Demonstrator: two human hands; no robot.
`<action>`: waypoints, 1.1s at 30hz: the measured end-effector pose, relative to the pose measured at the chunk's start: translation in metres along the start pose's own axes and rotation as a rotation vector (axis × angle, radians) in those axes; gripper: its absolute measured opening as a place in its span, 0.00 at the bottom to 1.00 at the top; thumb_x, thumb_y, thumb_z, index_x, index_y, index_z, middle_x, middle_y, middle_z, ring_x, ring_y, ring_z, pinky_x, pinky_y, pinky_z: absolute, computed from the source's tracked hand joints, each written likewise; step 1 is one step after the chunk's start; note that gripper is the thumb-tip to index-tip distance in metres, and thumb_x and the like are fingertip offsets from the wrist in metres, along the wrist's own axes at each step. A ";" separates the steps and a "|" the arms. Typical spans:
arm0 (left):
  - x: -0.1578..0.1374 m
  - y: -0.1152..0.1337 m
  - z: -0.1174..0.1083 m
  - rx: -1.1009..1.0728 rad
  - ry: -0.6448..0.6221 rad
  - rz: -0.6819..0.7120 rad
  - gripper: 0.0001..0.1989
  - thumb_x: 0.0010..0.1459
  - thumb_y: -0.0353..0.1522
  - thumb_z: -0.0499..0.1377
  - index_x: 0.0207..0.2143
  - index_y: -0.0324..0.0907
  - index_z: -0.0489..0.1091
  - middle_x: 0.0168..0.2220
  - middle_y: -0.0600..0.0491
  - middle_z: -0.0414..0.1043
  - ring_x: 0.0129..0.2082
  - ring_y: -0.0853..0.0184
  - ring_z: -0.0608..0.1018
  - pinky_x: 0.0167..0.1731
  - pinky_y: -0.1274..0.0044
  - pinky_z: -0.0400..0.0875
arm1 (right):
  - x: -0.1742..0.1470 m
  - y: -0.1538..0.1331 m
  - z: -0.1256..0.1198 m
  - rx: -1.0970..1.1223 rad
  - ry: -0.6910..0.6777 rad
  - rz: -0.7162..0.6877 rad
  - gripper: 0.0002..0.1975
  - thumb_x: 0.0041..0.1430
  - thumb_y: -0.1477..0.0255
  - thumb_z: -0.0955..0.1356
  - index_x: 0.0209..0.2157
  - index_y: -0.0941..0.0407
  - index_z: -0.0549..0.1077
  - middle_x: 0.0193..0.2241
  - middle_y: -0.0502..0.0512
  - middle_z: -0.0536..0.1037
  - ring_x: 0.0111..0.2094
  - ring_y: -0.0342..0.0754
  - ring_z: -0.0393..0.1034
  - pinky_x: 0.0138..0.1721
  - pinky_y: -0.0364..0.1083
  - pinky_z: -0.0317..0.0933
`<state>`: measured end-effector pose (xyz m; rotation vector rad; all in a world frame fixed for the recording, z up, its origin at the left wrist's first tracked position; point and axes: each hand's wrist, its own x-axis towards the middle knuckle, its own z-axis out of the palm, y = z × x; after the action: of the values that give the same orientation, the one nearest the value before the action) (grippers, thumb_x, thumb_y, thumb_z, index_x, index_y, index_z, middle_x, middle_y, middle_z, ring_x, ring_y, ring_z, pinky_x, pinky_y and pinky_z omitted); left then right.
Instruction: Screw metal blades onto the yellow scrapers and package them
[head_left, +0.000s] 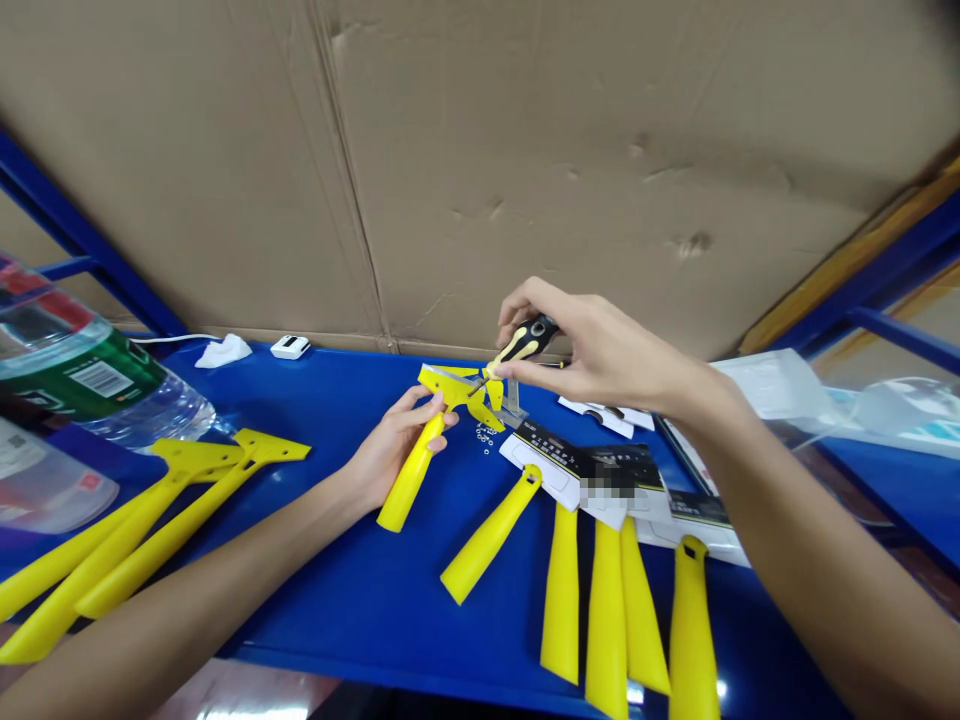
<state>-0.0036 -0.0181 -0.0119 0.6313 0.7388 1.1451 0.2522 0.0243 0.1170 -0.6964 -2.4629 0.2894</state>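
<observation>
My left hand [386,450] is closed around a yellow plastic scraper [409,487], just below its wide head, which has a pale blade edge along the top. In my right hand [611,345] is a black and cream screwdriver [525,342], gripped from above and tilted. Its shaft points down-left to the scraper's head; whether the tip sits in a screw is too small to tell. Behind and beside the head lie other yellow plastic pieces [491,412], partly hidden. Several tiny metal rings or nuts [484,436] are scattered just under them.
Several yellow scraper handles [559,600], some with black and white cards [555,470], lie on the blue table [360,620] at right. More yellow scrapers [172,510] are piled at left beside a large bottle [97,370]. A cardboard wall [450,180] stands behind.
</observation>
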 end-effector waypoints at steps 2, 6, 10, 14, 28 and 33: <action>0.000 0.001 0.001 -0.004 0.000 0.006 0.12 0.64 0.28 0.68 0.48 0.43 0.71 0.38 0.51 0.72 0.29 0.73 0.76 0.21 0.85 0.70 | -0.001 -0.003 -0.003 0.042 -0.028 -0.014 0.14 0.67 0.64 0.73 0.51 0.53 0.72 0.49 0.57 0.82 0.44 0.52 0.78 0.42 0.49 0.70; -0.001 0.001 0.004 -0.024 -0.005 0.017 0.11 0.64 0.26 0.68 0.46 0.42 0.72 0.39 0.51 0.72 0.30 0.72 0.76 0.21 0.85 0.69 | -0.001 -0.008 -0.005 0.016 0.015 -0.029 0.11 0.68 0.64 0.72 0.47 0.53 0.74 0.43 0.54 0.83 0.38 0.50 0.77 0.40 0.48 0.68; -0.002 -0.001 0.003 -0.007 -0.022 0.000 0.13 0.63 0.27 0.69 0.48 0.42 0.72 0.41 0.50 0.73 0.30 0.72 0.76 0.21 0.85 0.69 | -0.002 -0.011 -0.005 -0.067 -0.013 -0.048 0.13 0.67 0.63 0.73 0.50 0.52 0.74 0.45 0.55 0.82 0.39 0.51 0.76 0.41 0.49 0.66; -0.001 0.000 0.003 -0.006 0.008 0.004 0.11 0.64 0.27 0.68 0.47 0.42 0.71 0.38 0.51 0.72 0.29 0.73 0.75 0.21 0.85 0.70 | -0.001 -0.012 -0.005 -0.026 -0.077 -0.054 0.10 0.67 0.69 0.72 0.49 0.53 0.75 0.46 0.55 0.83 0.40 0.50 0.76 0.42 0.48 0.67; 0.001 0.000 0.002 -0.010 0.047 0.034 0.10 0.64 0.25 0.67 0.46 0.41 0.71 0.37 0.50 0.72 0.29 0.72 0.75 0.21 0.84 0.69 | 0.002 -0.005 0.008 -0.096 -0.055 -0.047 0.13 0.72 0.56 0.69 0.40 0.52 0.73 0.36 0.53 0.81 0.33 0.49 0.71 0.37 0.48 0.59; 0.001 0.001 0.002 0.004 0.046 0.030 0.11 0.64 0.26 0.67 0.46 0.42 0.70 0.36 0.51 0.72 0.28 0.73 0.74 0.22 0.85 0.69 | 0.002 -0.003 0.009 -0.113 -0.036 -0.003 0.15 0.71 0.54 0.69 0.40 0.52 0.70 0.32 0.52 0.78 0.31 0.49 0.68 0.35 0.48 0.57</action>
<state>-0.0022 -0.0172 -0.0097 0.6232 0.7725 1.1896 0.2448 0.0227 0.1116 -0.7404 -2.5295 0.1634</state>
